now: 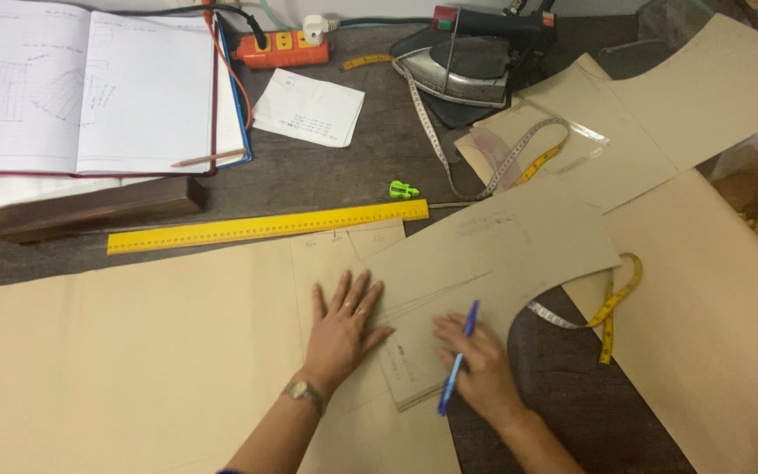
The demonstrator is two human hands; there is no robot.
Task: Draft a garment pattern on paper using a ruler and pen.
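Left hand (pixel 344 325): spread flat, fingers splayed, pressing on the pattern piece (pixel 484 254); grips nothing.
Right hand (pixel 475 364): closed around a blue pen (pixel 456 364), resting on the pattern piece's lower edge.
Pattern piece: brown card lying on a large brown paper sheet (pixel 133 351) on the bench (pixel 335 175).
Handling: judged light, thin, semi-stiff; likely slides on paper and creases. Hold down with a flat palm; lift by the edges.
Containers: none visible.
Nearby: yellow ruler (pixel 265 226), tape measure (pixel 611 303).

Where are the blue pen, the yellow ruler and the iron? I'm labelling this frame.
blue pen (pixel 458 362): head view, mid-barrel.
yellow ruler (pixel 265 226): head view, middle of its length.
iron (pixel 467 70): head view, metal body.
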